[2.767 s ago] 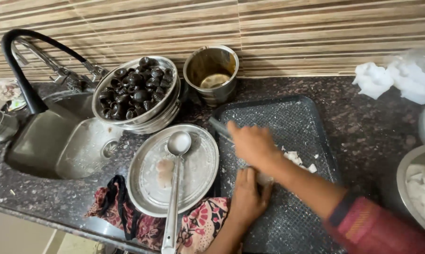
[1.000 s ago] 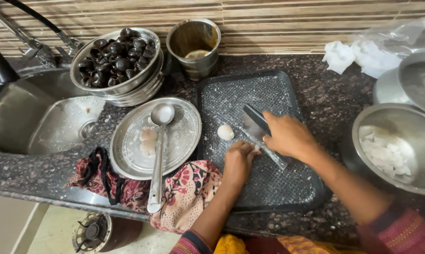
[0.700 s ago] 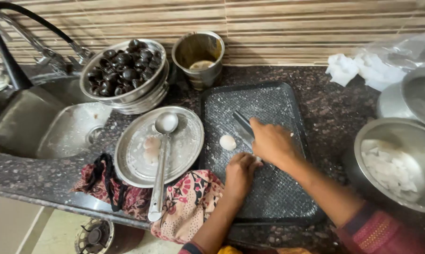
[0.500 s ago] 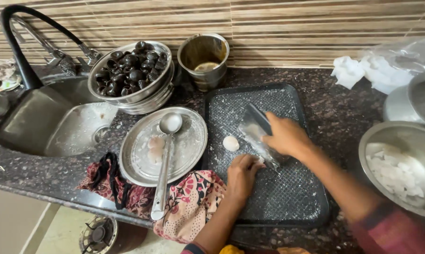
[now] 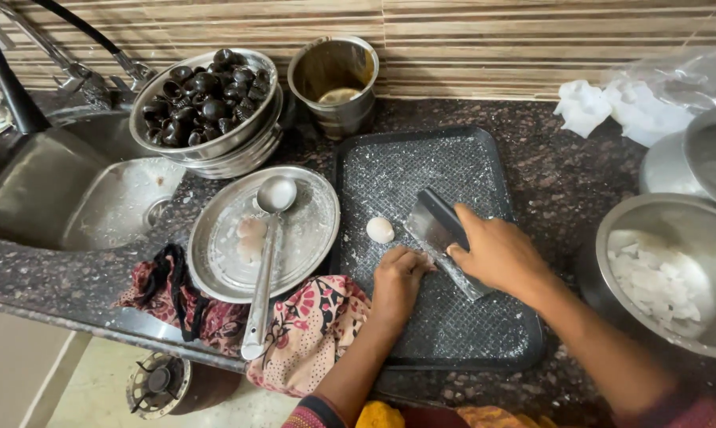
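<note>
right hand (image 5: 497, 254) gripping blade (image 5: 441, 234) — dark tray (image 5: 421, 166)

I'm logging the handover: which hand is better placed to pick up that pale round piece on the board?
Left. The left hand rests empty right beside the pale round piece, while the right hand grips the knife.
</note>
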